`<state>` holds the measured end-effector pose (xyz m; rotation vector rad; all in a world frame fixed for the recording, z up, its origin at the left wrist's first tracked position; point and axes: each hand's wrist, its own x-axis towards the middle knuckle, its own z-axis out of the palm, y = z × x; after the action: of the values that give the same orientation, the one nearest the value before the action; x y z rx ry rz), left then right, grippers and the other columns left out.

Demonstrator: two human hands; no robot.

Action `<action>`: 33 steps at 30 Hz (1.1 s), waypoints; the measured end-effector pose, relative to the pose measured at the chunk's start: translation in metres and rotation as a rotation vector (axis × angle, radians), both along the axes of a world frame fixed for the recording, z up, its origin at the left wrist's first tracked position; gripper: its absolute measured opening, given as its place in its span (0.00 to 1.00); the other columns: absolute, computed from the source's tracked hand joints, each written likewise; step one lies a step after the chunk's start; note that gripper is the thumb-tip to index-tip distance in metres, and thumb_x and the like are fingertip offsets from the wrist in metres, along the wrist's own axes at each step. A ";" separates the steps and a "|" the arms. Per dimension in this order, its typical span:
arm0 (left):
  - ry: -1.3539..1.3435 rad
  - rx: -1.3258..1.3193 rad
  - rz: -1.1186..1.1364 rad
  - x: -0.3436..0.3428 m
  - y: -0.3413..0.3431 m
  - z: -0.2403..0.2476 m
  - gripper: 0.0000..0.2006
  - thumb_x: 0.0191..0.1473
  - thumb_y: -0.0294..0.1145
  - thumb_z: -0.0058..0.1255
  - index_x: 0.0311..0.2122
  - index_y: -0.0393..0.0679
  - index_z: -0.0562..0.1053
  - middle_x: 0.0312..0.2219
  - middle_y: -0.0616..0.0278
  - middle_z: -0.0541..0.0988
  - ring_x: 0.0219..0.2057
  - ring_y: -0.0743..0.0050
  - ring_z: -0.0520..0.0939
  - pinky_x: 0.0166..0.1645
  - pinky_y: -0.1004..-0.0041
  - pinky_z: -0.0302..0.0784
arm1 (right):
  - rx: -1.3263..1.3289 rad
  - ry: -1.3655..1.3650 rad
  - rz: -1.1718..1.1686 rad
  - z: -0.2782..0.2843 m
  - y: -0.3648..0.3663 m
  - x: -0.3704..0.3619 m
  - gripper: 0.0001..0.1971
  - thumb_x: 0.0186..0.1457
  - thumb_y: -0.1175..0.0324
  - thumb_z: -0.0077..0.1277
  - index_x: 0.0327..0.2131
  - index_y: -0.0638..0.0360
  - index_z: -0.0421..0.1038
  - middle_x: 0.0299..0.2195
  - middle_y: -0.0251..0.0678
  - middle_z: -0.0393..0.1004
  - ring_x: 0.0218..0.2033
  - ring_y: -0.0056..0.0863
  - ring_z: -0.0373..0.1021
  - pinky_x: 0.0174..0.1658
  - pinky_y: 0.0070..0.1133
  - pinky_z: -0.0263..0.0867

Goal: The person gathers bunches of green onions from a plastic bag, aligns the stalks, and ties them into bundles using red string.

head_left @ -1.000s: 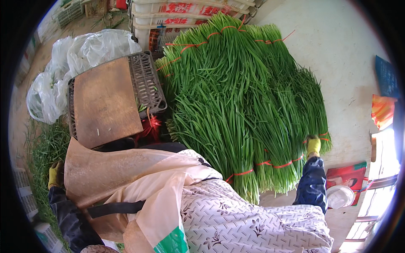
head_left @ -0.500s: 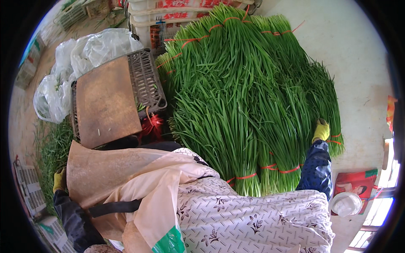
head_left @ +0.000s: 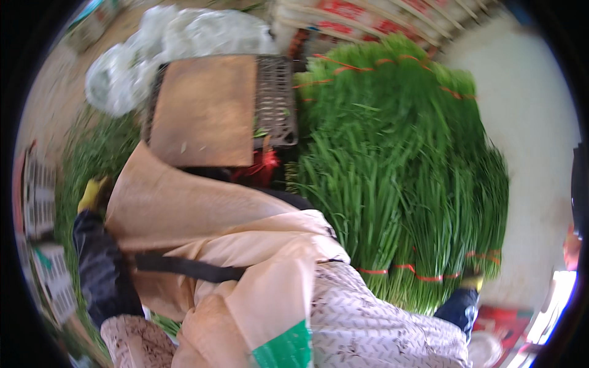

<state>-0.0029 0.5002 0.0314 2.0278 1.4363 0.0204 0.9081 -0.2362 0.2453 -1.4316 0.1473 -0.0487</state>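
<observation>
Long green chives [head_left: 380, 165], tied in bundles with red bands, lie in a big heap to my right. My right hand [head_left: 471, 281], in a yellow glove, is at the near right end of the heap, by the bundles' pale bases and a red band. Its fingers are blurred and partly hidden among the stems. On the far left, my left hand [head_left: 93, 193], also yellow-gloved, is over loose green leaves [head_left: 92, 147] on the floor; its fingers are smeared by motion. Between my arms spreads a beige apron [head_left: 196, 214] with a black strap, over patterned cloth.
A brown board [head_left: 205, 110] lies on a dark plastic crate [head_left: 274, 92] ahead of me. Clear plastic bags [head_left: 178, 43] are behind it. White stacked boxes [head_left: 368, 18] stand at the back. Pale crates [head_left: 40, 190] line the left; a white round container [head_left: 485, 349] is at lower right.
The whole view has turned, and the scene has shifted. My left hand has moved forward and outward over the loose leaves. My right hand has slipped nearer to me, toward the bundles' base ends.
</observation>
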 end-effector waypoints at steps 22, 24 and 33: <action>-0.023 -0.314 -0.077 -0.019 -0.043 0.015 0.15 0.51 0.33 0.46 0.43 0.42 0.73 0.34 0.52 0.79 0.32 0.56 0.79 0.38 0.63 0.73 | -0.286 -1.481 1.315 -0.011 0.522 -0.388 0.23 0.46 0.51 0.53 0.43 0.54 0.71 0.44 0.42 0.69 0.43 0.43 0.67 0.45 0.34 0.64; 0.434 0.196 -0.531 -0.058 -0.062 0.032 0.14 0.49 0.34 0.46 0.42 0.49 0.74 0.34 0.45 0.76 0.31 0.48 0.78 0.36 0.59 0.71 | -0.325 -1.436 1.425 -0.020 0.520 -0.377 0.19 0.48 0.59 0.52 0.43 0.56 0.72 0.37 0.41 0.73 0.37 0.39 0.70 0.40 0.30 0.66; -0.165 -0.353 0.674 0.057 -0.093 0.100 0.21 0.53 0.45 0.50 0.50 0.45 0.70 0.27 0.66 0.77 0.21 0.76 0.75 0.23 0.75 0.71 | -0.745 0.388 1.515 -0.115 0.494 -0.293 0.10 0.52 0.63 0.49 0.33 0.60 0.70 0.24 0.33 0.75 0.19 0.17 0.69 0.17 0.17 0.63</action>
<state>0.0539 0.4068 0.1317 1.1715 1.8001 0.1990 0.6153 0.2582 0.1300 -1.9337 -0.7306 1.5485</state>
